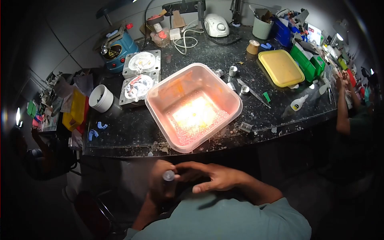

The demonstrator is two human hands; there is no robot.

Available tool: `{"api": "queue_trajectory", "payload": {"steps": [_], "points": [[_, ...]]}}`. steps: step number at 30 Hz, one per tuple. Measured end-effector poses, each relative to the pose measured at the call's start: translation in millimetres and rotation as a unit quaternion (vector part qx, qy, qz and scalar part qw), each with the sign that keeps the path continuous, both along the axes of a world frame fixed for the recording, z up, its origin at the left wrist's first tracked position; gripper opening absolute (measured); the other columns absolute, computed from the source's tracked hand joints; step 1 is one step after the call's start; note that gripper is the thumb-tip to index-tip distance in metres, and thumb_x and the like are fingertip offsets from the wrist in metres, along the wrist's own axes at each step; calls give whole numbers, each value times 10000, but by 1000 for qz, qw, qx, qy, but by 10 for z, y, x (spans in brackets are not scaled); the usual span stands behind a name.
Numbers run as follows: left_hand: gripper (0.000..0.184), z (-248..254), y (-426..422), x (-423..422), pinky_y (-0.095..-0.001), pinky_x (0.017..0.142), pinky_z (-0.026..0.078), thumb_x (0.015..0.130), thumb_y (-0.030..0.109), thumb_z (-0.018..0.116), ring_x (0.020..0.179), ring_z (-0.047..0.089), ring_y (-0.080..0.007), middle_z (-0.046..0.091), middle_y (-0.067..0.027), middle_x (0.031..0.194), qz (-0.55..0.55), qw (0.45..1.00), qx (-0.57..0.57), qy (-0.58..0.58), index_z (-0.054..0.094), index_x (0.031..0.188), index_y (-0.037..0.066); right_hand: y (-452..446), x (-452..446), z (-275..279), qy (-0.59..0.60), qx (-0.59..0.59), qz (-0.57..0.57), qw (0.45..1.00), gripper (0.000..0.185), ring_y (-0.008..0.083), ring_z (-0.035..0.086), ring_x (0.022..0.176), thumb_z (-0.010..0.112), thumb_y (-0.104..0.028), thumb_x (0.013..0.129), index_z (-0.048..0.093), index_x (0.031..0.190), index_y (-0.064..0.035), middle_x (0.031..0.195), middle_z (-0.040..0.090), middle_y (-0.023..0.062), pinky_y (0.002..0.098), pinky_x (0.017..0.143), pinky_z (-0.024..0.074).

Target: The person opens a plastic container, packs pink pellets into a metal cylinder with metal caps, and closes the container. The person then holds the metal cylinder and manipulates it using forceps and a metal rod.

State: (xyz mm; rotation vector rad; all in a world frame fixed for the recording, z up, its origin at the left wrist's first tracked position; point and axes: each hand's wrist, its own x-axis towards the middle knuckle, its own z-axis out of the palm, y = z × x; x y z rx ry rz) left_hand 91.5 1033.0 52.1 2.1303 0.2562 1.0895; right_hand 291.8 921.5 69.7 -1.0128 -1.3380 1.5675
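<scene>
My left hand is closed around a small cylinder, whose round greyish end faces up. It is held just off the table's front edge, close to my body, and is partly hidden by the fingers. My right hand reaches in from the right with fingers stretched out and thumb apart, its fingertips close to the left hand. Whether they touch the cylinder I cannot tell. Beyond both hands, a clear plastic tub stands on the table, with pinkish granules over its brightly lit bottom.
On the dark table lie an opened metal flask mould, a white cup, a yellow lid, small metal cylinders, a knife and a small bottle. Another person's arm is at far right.
</scene>
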Motion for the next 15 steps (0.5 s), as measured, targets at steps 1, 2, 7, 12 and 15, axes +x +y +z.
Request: {"api": "queue_trajectory", "payload": {"steps": [1, 2, 7, 12, 15], "points": [[373, 56, -30, 17, -325, 719, 421, 952, 336, 663, 792, 503, -183, 511, -95, 842, 33, 991, -115, -61, 505, 1075, 22, -50, 88, 145, -34, 11, 35, 999, 777, 289, 558, 1295, 704, -477, 924, 391, 1507, -70, 1369, 592, 198, 394, 1103, 417], [506, 83, 124, 21, -321, 717, 401, 932, 514, 621, 787, 478, -179, 481, -87, 822, 11, 991, -87, -101, 502, 997, 26, -97, 172, 264, -44, 28, 45, 998, 795, 284, 566, 1288, 753, -405, 892, 393, 1512, -61, 1360, 604, 189, 390, 1109, 414], [246, 383, 566, 110, -347, 752, 353, 810, 295, 468, 762, 389, -193, 402, -74, 760, 52, 968, -165, -180, 417, 788, 56, -372, 583, 756, -15, 121, -22, 992, 674, 237, 634, 1184, 811, -255, 855, 524, 1408, 2, 1219, 677, 162, 359, 1059, 447], [148, 451, 931, 236, -347, 793, 356, 817, 189, 423, 765, 392, -185, 393, -68, 766, 24, 943, -256, -210, 418, 770, 49, -478, 941, 760, -139, 158, -389, 897, 445, 107, 631, 919, 792, -162, 840, 654, 1244, -37, 945, 690, 58, 263, 779, 505], [112, 482, 1014, 367, -325, 766, 361, 826, 130, 411, 757, 395, -169, 394, -58, 760, 20, 940, -270, -207, 427, 753, 47, -341, 1029, 789, -455, 105, -428, 773, 467, 166, 622, 885, 822, -217, 803, 658, 1225, -101, 1013, 637, 58, 285, 747, 510]]}}
